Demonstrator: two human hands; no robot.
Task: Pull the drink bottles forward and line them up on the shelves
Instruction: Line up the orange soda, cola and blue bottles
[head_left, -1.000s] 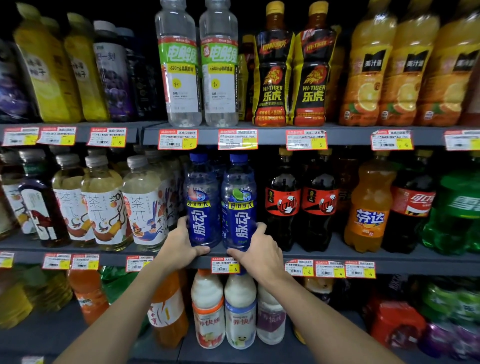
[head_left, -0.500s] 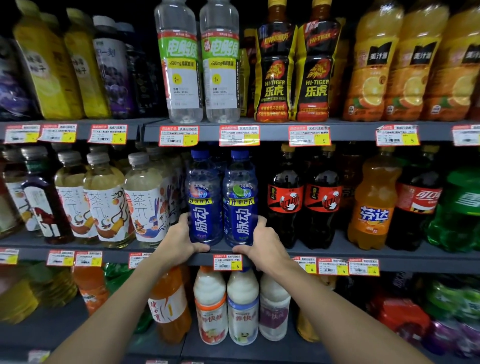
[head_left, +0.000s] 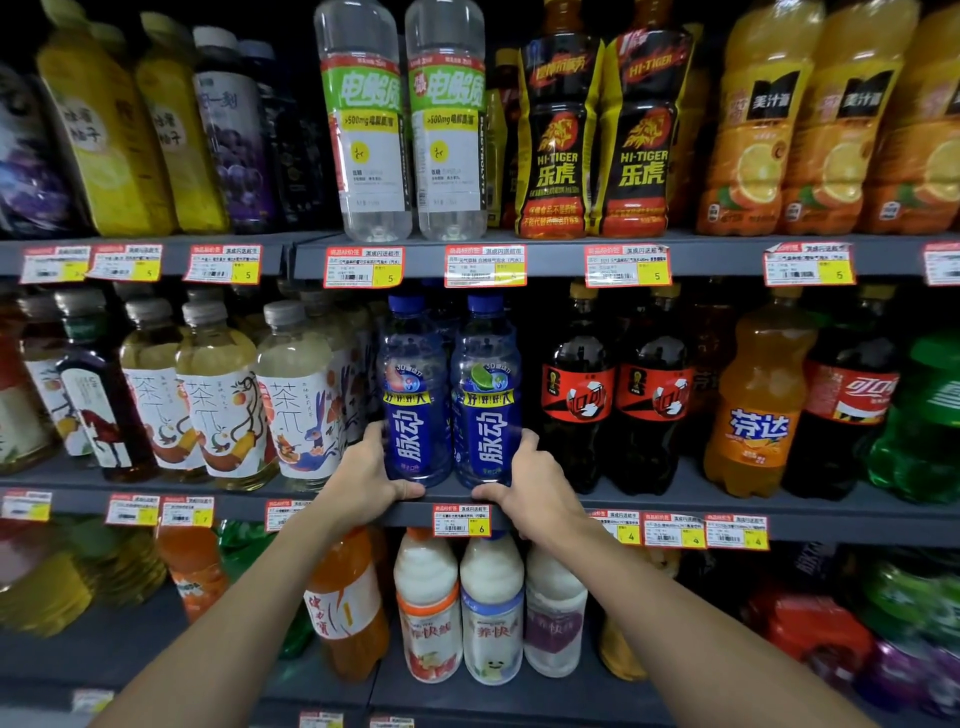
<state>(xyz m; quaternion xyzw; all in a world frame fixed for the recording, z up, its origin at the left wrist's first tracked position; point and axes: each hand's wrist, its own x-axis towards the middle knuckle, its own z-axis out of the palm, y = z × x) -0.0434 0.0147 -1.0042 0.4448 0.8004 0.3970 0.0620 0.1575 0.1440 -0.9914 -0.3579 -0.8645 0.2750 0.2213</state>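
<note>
Flanking blue bottles (head_left: 415, 395), left hand (head_left: 363, 480) and right hand (head_left: 535, 493) grip.

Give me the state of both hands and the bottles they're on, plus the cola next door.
Left hand, grips left blue bottle near its base.
Right hand, grips right blue bottle near its base.
Left blue bottle, upright, capped, at shelf edge.
Right blue bottle, upright, capped, at shelf edge.
Cola bottles, upright, untouched.

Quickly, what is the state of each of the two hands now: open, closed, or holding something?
The left hand grips the left blue bottle near its base.
The right hand grips the right blue bottle near its base.
</note>
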